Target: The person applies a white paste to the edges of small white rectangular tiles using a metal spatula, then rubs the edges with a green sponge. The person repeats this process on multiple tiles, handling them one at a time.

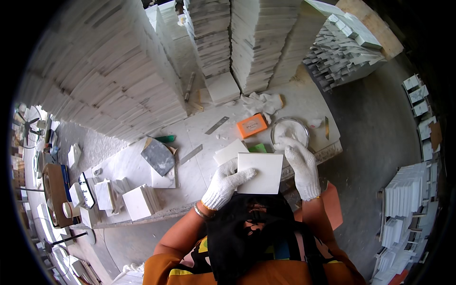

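A square white tile [266, 173] is gripped in my left hand [225, 186], with the thumb across its face. My right hand [304, 172] is just right of the tile, at the near rim of a round metal bowl [308, 137] of white material. Its fingers reach out over the bowl's near side; white glove against white contents makes the fingertips hard to make out. Both hands wear white knit gloves. Another pale tile [230, 151] lies behind the held one, beside a small green piece [258, 148]. An orange box [252, 126] stands left of the bowl.
Tall tile stacks [109, 71] line the table's [199, 128] far side. A crumpled white cloth [262, 103], flat metal strips [217, 125] and a grey slab [158, 156] lie on the tabletop. White tiles [137, 203] stand at the left. More stacked tiles [403, 190] are at the far right.
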{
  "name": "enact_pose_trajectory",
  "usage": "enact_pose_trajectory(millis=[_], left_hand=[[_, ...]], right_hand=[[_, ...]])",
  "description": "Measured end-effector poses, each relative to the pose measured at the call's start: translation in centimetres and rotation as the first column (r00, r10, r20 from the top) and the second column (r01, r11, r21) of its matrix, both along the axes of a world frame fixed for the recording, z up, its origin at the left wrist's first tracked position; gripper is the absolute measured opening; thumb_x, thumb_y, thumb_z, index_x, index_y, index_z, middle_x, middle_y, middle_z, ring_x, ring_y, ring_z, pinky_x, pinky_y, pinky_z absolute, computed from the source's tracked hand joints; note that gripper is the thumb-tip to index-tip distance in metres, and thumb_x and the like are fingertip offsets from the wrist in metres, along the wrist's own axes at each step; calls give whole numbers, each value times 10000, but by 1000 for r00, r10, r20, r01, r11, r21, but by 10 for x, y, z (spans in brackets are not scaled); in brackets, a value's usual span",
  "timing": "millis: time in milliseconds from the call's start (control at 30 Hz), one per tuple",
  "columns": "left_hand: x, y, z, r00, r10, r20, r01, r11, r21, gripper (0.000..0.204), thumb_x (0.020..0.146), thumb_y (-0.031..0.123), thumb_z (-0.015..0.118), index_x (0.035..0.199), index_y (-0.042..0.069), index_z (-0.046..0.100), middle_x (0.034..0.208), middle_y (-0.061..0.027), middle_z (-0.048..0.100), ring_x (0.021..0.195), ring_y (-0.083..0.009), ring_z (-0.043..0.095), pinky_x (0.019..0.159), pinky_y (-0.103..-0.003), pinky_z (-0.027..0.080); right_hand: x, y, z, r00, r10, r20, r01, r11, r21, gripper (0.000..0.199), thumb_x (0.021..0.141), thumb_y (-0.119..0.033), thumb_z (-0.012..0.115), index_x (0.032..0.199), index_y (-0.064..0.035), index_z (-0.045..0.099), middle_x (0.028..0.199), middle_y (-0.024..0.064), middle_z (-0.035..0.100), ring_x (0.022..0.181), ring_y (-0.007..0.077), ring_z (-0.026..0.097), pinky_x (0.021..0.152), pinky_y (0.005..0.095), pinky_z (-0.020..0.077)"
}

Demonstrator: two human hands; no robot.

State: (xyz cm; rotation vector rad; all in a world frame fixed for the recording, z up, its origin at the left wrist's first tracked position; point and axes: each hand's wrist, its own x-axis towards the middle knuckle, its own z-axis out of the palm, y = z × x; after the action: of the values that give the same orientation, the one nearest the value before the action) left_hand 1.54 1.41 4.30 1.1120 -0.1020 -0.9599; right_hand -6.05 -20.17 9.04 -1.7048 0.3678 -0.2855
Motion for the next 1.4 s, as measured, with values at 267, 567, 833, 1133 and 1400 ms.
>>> enact_pose_trajectory(millis=[267, 567, 833, 1133, 1400], left_hand=[[-3, -3, 12, 993, -37, 112, 29, 997, 73, 371, 959, 167, 717, 1271, -22, 647, 1086, -35, 714, 912, -84, 636, 798, -246, 515], [-2, -2, 14, 959, -83, 270, 35, 983, 178, 359, 960, 190, 728, 1240, -26, 663, 1037, -12, 703, 890, -66, 616, 780, -231, 512], [5, -1, -1, 999, -33, 36, 33, 999, -4, 392, 974, 208, 707, 1278, -31, 644, 1099, -51, 708, 970, -98, 647, 878, -268, 529], [15, -14, 6, 987, -160, -20, 160, 987, -16, 377, 960, 184, 688, 1260, -38, 633, 1120, -69, 704, 1016, -137, 647, 926, -299, 503], [7, -16, -24, 986, 9, -168, -34, 988, -148, 548, 964, 336, 685, 1368, -9, 552, 1264, -91, 650, 1101, -194, 638, 931, -348, 511]], right_hand=[[26, 15, 10, 985, 136, 109, -57, 842, -536, 351, 917, -141, 713, 1235, -3, 658, 1150, 160, 701, 1018, 278, 688, 908, 376, 529], [33, 28, 3, 984, 159, 81, -60, 722, -689, 333, 880, -166, 732, 1177, -25, 683, 1151, 146, 689, 1084, 357, 639, 962, 439, 498], [3, -11, -3, 996, 75, -48, -88, 907, -411, 289, 971, -144, 655, 1212, 16, 665, 1144, 144, 712, 1082, 221, 665, 948, 332, 504], [-5, -12, 3, 938, 224, -264, -232, 973, -2, 319, 973, -235, 656, 1161, 16, 710, 975, 94, 720, 883, 147, 654, 806, 293, 520], [-27, -19, -20, 965, -44, -260, 112, 961, 253, 311, 952, -210, 665, 1156, 19, 716, 944, 50, 708, 801, 90, 640, 636, 230, 501]])
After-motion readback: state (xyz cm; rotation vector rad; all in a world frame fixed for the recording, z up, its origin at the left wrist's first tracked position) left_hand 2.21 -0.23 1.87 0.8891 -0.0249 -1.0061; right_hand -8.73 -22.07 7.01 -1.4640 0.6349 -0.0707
